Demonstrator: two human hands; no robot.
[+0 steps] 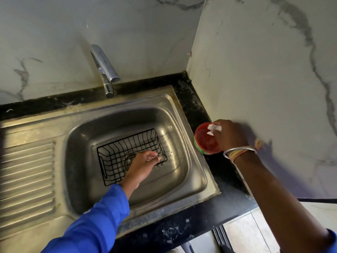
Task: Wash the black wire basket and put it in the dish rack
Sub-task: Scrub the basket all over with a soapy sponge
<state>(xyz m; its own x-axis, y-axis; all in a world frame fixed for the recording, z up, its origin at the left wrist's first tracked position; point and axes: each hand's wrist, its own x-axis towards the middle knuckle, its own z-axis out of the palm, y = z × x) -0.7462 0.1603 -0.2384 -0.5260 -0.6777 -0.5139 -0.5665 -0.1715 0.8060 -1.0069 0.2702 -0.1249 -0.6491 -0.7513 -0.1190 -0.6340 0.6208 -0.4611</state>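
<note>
The black wire basket (120,152) lies in the bottom of the steel sink (186,187), over the drain. My left hand (144,165) reaches into the sink and grips the basket's near right rim with curled fingers. My right hand (228,136) hovers over a round red soap tub (204,141) on the black counter to the right of the sink. It pinches a small white scrubbing piece (214,128) that touches the soap. No dish rack is in view.
A chrome tap (105,70) stands behind the sink; no water runs from it. The ribbed steel drainboard (27,172) stretches to the left. Marble walls (255,70) close in at the back and right. The black counter (229,176) runs along the right edge.
</note>
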